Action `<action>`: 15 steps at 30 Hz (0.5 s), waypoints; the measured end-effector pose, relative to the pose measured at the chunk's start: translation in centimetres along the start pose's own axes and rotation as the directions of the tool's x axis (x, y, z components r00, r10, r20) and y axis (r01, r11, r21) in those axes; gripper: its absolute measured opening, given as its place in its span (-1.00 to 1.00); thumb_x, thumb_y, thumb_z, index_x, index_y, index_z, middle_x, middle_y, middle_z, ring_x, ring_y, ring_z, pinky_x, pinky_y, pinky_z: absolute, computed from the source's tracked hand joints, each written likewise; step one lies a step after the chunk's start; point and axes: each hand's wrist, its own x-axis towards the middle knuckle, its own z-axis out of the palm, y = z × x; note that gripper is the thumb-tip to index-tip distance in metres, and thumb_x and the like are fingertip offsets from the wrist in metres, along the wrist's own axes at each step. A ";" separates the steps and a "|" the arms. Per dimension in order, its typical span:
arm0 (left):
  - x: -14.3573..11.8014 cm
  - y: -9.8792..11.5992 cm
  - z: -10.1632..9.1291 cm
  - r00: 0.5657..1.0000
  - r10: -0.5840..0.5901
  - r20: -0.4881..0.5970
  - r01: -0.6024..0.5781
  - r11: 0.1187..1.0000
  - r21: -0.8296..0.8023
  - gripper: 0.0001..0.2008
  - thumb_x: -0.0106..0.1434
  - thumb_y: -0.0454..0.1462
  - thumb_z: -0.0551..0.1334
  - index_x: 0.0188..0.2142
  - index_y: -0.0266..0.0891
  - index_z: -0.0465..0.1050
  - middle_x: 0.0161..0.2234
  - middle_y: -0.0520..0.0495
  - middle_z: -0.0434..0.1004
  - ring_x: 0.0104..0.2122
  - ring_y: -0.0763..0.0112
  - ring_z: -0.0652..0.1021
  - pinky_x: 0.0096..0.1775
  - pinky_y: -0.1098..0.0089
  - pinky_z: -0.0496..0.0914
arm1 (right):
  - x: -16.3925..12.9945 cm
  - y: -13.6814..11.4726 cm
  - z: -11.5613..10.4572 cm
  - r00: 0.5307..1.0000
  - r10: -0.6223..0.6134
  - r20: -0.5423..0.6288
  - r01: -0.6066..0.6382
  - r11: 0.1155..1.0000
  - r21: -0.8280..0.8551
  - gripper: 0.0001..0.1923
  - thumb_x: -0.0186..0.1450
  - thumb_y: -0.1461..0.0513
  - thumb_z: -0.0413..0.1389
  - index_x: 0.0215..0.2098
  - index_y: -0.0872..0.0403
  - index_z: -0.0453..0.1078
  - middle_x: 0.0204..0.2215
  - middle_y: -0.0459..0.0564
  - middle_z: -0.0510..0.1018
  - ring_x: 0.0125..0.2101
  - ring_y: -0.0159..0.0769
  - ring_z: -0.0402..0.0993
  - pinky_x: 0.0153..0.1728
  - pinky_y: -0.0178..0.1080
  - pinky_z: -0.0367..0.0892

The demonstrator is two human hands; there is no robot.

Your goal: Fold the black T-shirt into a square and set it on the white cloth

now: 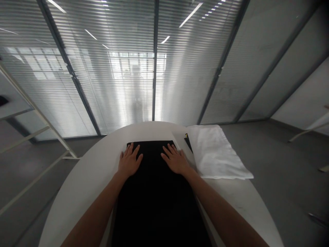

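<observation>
A long black cloth [159,199] lies flat down the middle of the white round table [84,181], running from near its far edge to the bottom of the view. What kind of cloth it is I cannot make out. On its far left corner rests my left hand [130,161], palm down with the fingers spread. My right hand [176,160] lies the same way over the far right corner, fingers stretched out. Neither hand grips the cloth.
A white cloth [218,154] lies at the table's right side, partly over its edge. Beside it sits a small black and yellow item [188,142]. At the left stands a pale metal frame [48,123]. Glass panels with blinds [128,96] rise behind the table.
</observation>
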 end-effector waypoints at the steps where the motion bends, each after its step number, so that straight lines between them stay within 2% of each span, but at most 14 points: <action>1: 0.0 0.0 0.0 1.000 -0.012 -0.001 0.012 1.000 -0.006 -0.42 0.39 0.03 -0.08 0.35 -0.01 0.07 0.40 -0.16 -0.14 0.37 0.07 -0.02 0.25 -0.13 -0.05 | 0.0 0.0 0.2 0.999 0.028 -0.023 -0.028 1.000 -0.004 -0.32 0.42 -0.15 -0.36 0.41 -0.10 -0.10 0.42 0.01 -0.19 0.38 -0.02 -0.35 0.26 0.24 -0.31; 3: 0.0 0.0 0.1 1.000 -0.016 0.000 0.016 0.999 -0.030 -0.44 0.40 0.01 -0.11 0.34 0.00 0.08 0.40 -0.15 -0.11 0.36 0.09 -0.02 0.25 -0.13 -0.07 | 0.1 0.0 0.5 0.996 0.080 -0.049 -0.080 0.997 0.003 -0.34 0.43 -0.13 -0.34 0.41 -0.10 -0.11 0.42 0.01 -0.20 0.38 0.06 -0.36 0.26 0.24 -0.29; 6: 0.2 -0.3 0.1 1.000 -0.002 -0.006 0.002 0.995 -0.102 -0.47 0.40 -0.01 -0.10 0.30 -0.01 0.17 0.39 -0.14 -0.05 0.35 0.08 0.03 0.25 -0.12 -0.05 | 0.3 0.3 0.3 0.993 0.112 -0.025 -0.111 0.993 0.044 -0.37 0.44 -0.10 -0.31 0.41 -0.12 -0.09 0.42 -0.01 -0.17 0.37 0.11 -0.31 0.25 0.26 -0.26; 9: 1.0 -1.3 -0.5 0.997 -0.041 -0.064 0.024 0.970 -0.243 -0.53 0.36 -0.10 0.02 0.22 -0.08 0.31 0.30 -0.15 0.20 0.28 0.13 0.22 0.25 0.01 0.05 | 0.8 1.1 -1.0 0.998 0.048 0.035 -0.052 0.987 0.153 -0.36 0.40 -0.07 -0.13 0.37 -0.05 0.04 0.40 0.06 -0.07 0.36 0.03 -0.18 0.27 0.18 -0.23; 12: 2.5 -2.9 -1.6 0.968 -0.197 -0.157 0.121 0.909 -0.398 -0.56 0.28 -0.22 0.08 0.13 -0.23 0.36 0.10 -0.21 0.45 0.11 0.21 0.44 0.15 0.20 0.25 | 2.0 2.0 -3.2 1.000 -0.003 0.022 -0.006 0.919 0.393 -0.37 0.35 0.06 -0.01 0.32 0.14 0.13 0.30 0.17 0.20 0.27 -0.15 0.13 0.25 -0.11 0.00; 13: 3.0 -3.4 -2.1 0.952 -0.265 -0.156 0.177 0.887 -0.427 -0.56 0.26 -0.23 0.08 0.11 -0.26 0.36 0.06 -0.24 0.48 0.05 0.20 0.48 0.10 0.22 0.30 | 2.6 2.3 -4.0 1.000 0.021 0.001 -0.019 0.886 0.464 -0.39 0.34 0.10 -0.01 0.30 0.19 0.15 0.24 0.20 0.29 0.22 -0.19 0.23 0.21 -0.18 0.08; 15: 4.0 -4.0 -2.8 0.932 -0.356 -0.071 0.286 0.840 -0.460 -0.56 0.23 -0.20 0.11 0.09 -0.27 0.35 0.00 -0.28 0.51 -0.01 0.13 0.52 0.02 0.18 0.35 | 3.7 2.8 -5.2 0.991 0.129 -0.017 -0.101 0.841 0.531 -0.42 0.32 0.13 -0.03 0.25 0.23 0.21 0.15 0.21 0.40 0.13 -0.19 0.35 0.14 -0.21 0.18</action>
